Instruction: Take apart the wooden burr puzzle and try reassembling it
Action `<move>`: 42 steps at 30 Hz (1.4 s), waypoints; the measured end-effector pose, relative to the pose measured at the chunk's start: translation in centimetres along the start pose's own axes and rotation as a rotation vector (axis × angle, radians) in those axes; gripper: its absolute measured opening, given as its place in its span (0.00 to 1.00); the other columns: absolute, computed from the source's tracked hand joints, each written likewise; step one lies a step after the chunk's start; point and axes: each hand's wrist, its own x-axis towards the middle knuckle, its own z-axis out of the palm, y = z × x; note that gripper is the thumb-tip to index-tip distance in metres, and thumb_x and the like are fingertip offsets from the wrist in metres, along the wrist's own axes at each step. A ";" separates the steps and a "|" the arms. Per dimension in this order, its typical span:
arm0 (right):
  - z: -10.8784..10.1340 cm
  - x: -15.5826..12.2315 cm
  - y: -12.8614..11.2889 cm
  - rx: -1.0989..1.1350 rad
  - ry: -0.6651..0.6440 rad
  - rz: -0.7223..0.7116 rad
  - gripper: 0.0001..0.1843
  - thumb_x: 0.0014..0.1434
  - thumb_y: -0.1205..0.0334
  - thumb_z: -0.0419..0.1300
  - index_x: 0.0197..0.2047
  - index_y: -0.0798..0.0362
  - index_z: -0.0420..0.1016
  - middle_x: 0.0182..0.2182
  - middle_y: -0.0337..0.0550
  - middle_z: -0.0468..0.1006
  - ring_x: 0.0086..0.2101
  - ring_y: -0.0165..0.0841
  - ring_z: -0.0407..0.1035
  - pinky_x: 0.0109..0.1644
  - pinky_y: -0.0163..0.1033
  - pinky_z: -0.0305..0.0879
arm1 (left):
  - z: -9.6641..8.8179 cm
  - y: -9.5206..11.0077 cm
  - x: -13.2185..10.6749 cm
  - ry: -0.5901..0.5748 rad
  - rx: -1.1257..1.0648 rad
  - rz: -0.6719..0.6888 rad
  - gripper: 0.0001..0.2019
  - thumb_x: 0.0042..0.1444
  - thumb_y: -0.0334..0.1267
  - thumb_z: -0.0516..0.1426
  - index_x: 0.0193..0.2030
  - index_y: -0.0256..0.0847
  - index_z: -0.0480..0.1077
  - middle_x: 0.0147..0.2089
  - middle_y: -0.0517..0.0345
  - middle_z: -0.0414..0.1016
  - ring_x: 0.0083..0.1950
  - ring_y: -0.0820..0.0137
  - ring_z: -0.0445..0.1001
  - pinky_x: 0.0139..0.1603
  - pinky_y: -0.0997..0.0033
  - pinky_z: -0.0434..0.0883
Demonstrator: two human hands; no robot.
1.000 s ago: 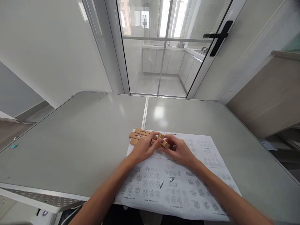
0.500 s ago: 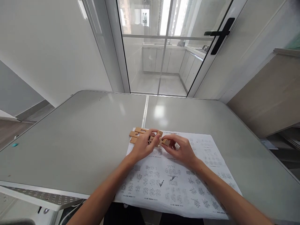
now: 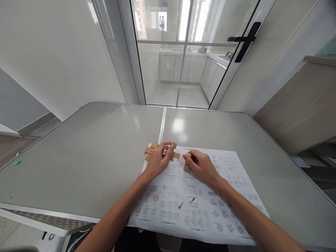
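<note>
My left hand [image 3: 158, 161] is closed around several joined wooden puzzle pieces [image 3: 176, 155], whose ends stick out past the fingers and thumb. In my right hand [image 3: 201, 164], fingers and thumb pinch a separate wooden puzzle piece [image 3: 187, 168], with its lower end showing below the fingers. A small gap of paper parts the two hands. Just left of my left hand lie several notched wooden pieces [image 3: 148, 150] at the paper's top left corner. Beneath both hands is a printed instruction sheet [image 3: 178, 206] covered with small line drawings.
The grey table [image 3: 91, 157] has a pale seam down its middle. A small teal object [image 3: 17, 163] lies at its left edge. Beyond the far edge stands a glass door [image 3: 170, 70] with a black handle [image 3: 246, 42]. A wooden panel [image 3: 301, 105] rises at the right.
The piece in my right hand has come apart from those in my left and tilted more upright. My left hand has moved slightly left, leaving a gap between the hands.
</note>
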 end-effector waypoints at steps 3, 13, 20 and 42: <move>0.0 0.1 0.3 0.018 0.021 0.037 0.21 0.73 0.45 0.54 0.32 0.49 0.70 0.24 0.37 0.72 0.26 0.34 0.64 0.33 0.40 0.61 | 0.1 -0.2 0.0 -0.013 0.031 0.030 0.19 0.73 0.53 0.51 0.52 0.40 0.72 0.31 0.59 0.80 0.31 0.69 0.78 0.34 0.71 0.71; 0.3 0.1 1.1 -0.039 0.053 0.036 0.16 0.71 0.47 0.57 0.44 0.50 0.76 0.30 0.42 0.79 0.29 0.37 0.70 0.34 0.41 0.64 | 0.3 -0.5 -0.2 -0.060 0.110 0.072 0.18 0.72 0.54 0.52 0.52 0.42 0.71 0.35 0.59 0.80 0.29 0.69 0.76 0.31 0.71 0.67; 0.3 0.2 1.1 -0.055 0.072 0.063 0.15 0.72 0.48 0.56 0.44 0.50 0.76 0.35 0.45 0.80 0.33 0.39 0.72 0.37 0.43 0.64 | 0.4 -0.5 -0.2 -0.086 0.091 0.076 0.16 0.72 0.52 0.53 0.52 0.42 0.69 0.33 0.60 0.80 0.29 0.69 0.76 0.32 0.71 0.66; 0.0 0.4 2.2 -0.072 0.034 0.058 0.14 0.74 0.52 0.52 0.47 0.49 0.76 0.43 0.47 0.80 0.42 0.42 0.73 0.46 0.47 0.68 | 0.6 -0.9 -0.4 -0.102 0.190 0.122 0.17 0.73 0.52 0.52 0.54 0.41 0.69 0.34 0.58 0.80 0.28 0.70 0.74 0.30 0.71 0.64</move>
